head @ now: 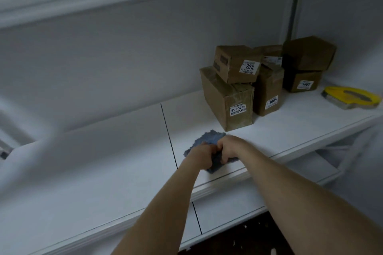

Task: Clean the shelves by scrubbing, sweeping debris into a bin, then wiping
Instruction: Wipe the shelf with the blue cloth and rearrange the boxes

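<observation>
A blue-grey cloth (210, 138) lies crumpled on the white shelf (103, 161), near its front edge. Both my hands are on the cloth, side by side. My left hand (202, 155) grips its near left part with curled fingers. My right hand (229, 148) grips the right part, fingers curled into the fabric. A yellow scrubbing brush (351, 97) lies bristles down at the far right end of the shelf.
Several brown cardboard boxes (238, 97) with white labels are stacked at the back right of the shelf, just behind the cloth. A dark seam (169, 136) crosses the shelf left of my hands. A lower shelf (228, 211) and dark speckled floor (248, 238) show below.
</observation>
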